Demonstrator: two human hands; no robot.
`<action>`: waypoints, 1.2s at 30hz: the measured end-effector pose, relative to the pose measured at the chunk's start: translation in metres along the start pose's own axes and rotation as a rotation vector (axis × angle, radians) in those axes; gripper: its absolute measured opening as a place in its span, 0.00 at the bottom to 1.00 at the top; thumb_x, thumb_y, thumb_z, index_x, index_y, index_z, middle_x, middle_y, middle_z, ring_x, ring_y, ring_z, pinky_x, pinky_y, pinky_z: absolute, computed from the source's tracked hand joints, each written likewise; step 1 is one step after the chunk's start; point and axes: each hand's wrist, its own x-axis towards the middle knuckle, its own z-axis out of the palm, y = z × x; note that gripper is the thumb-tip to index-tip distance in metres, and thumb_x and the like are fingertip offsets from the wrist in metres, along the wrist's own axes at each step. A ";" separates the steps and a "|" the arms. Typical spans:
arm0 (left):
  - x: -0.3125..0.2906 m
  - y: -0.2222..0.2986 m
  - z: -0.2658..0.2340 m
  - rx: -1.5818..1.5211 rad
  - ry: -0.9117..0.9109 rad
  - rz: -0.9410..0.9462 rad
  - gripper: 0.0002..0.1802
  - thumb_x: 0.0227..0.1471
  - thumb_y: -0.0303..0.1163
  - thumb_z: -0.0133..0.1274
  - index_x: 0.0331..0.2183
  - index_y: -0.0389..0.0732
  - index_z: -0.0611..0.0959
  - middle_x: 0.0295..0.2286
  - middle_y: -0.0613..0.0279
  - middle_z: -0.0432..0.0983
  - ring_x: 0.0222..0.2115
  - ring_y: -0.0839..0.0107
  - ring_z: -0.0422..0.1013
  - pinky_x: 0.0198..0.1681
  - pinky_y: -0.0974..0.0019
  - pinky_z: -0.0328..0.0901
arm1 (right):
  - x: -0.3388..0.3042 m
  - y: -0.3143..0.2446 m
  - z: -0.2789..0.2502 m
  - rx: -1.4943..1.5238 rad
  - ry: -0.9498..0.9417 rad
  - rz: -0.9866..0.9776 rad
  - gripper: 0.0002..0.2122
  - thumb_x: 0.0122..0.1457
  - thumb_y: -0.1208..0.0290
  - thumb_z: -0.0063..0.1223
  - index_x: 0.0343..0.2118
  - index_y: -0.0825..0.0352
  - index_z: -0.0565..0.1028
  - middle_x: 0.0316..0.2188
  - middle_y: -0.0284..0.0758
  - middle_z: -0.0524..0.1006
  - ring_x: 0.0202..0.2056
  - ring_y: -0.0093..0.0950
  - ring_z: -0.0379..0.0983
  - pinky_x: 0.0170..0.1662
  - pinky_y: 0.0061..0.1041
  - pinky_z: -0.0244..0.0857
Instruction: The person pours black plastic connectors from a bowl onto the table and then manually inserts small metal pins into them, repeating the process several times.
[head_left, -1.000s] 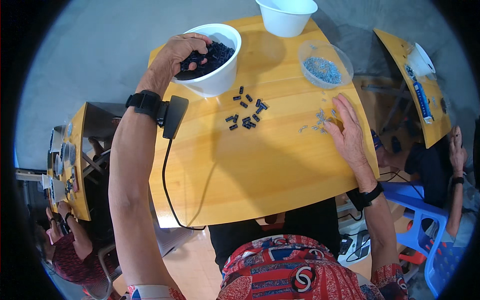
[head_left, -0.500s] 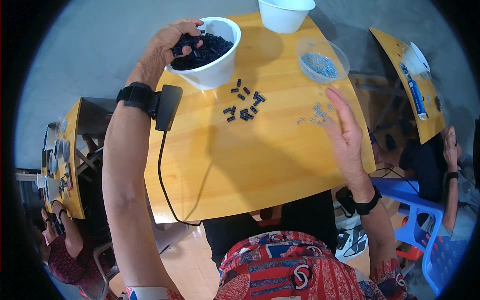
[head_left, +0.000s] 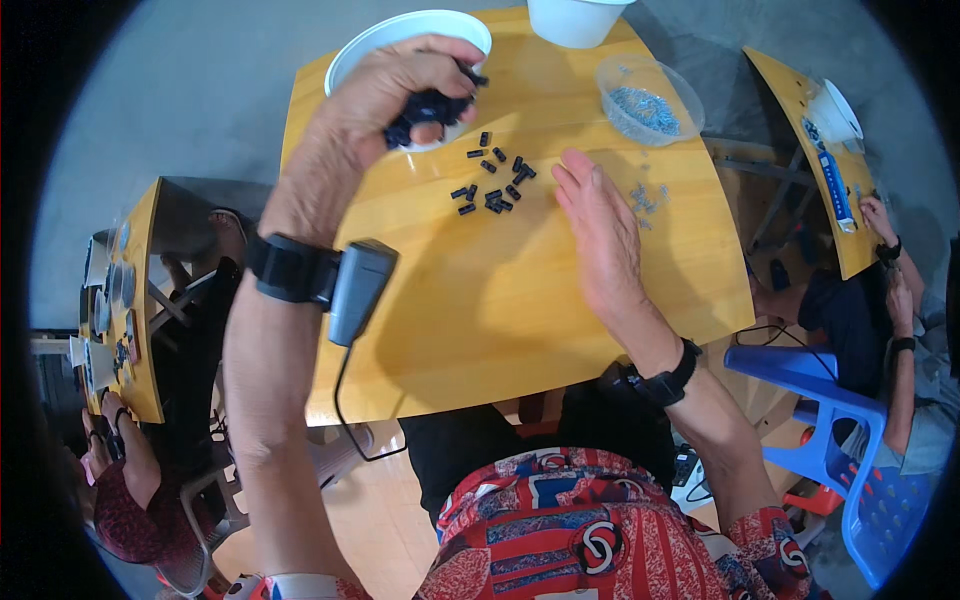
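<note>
My left hand (head_left: 400, 95) is curled round a clump of small black plastic parts (head_left: 432, 108), lifted over the near rim of a white bucket (head_left: 345, 60). The hand covers most of the bucket's inside. Several loose black parts of the same kind (head_left: 495, 200) lie scattered on the yellow wooden table (head_left: 480, 330), just right of and below that hand. My right hand (head_left: 605, 230) is held over the table with nothing in it, fingers stretched out. It is between the black parts and a small spread of silvery metal pieces (head_left: 645, 203).
A clear round tub (head_left: 650, 105) of silvery pieces stands at the far right of the table. Behind it is a second white bucket (head_left: 575, 20). A blue plastic chair (head_left: 830, 410) is at the right. People sit at other tables on both sides.
My left hand has risen out of the bucket and moved right and nearer, carrying a handful of black parts. My right hand has shifted left, away from the silvery pieces.
</note>
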 end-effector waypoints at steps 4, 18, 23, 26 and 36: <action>-0.006 -0.029 0.028 -0.005 0.134 0.032 0.11 0.38 0.18 0.54 0.31 0.34 0.80 0.20 0.57 0.75 0.15 0.74 0.71 0.09 0.76 0.59 | 0.011 0.009 0.013 0.006 0.039 -0.064 0.30 0.65 0.54 0.35 0.57 0.79 0.54 0.59 0.47 0.56 0.61 0.36 0.52 0.64 0.33 0.44; -0.002 -0.130 0.048 0.750 0.358 0.551 0.07 0.37 0.25 0.58 0.27 0.39 0.82 0.22 0.56 0.73 0.22 0.62 0.72 0.27 0.65 0.68 | 0.024 0.021 0.018 -0.463 -0.013 -0.202 0.23 0.64 0.59 0.41 0.54 0.74 0.62 0.52 0.47 0.66 0.53 0.34 0.63 0.54 0.29 0.58; -0.005 -0.133 0.054 0.831 0.381 0.705 0.04 0.41 0.24 0.57 0.26 0.37 0.80 0.24 0.56 0.73 0.24 0.57 0.72 0.28 0.63 0.67 | 0.038 0.031 0.017 -0.533 -0.027 -0.306 0.22 0.64 0.61 0.40 0.53 0.74 0.63 0.53 0.48 0.65 0.54 0.37 0.62 0.56 0.30 0.56; -0.005 -0.138 0.050 0.874 0.390 0.730 0.05 0.39 0.27 0.58 0.24 0.41 0.79 0.24 0.58 0.71 0.24 0.57 0.71 0.26 0.57 0.67 | 0.040 0.031 0.017 -0.519 -0.033 -0.296 0.21 0.64 0.61 0.39 0.53 0.74 0.63 0.53 0.48 0.65 0.55 0.37 0.62 0.57 0.30 0.55; -0.007 -0.138 0.048 1.100 0.325 0.748 0.08 0.37 0.30 0.60 0.26 0.44 0.81 0.30 0.62 0.72 0.31 0.55 0.71 0.40 0.56 0.69 | 0.060 0.028 0.017 -0.570 0.063 -0.316 0.20 0.64 0.62 0.38 0.50 0.76 0.65 0.51 0.47 0.67 0.53 0.36 0.63 0.56 0.30 0.56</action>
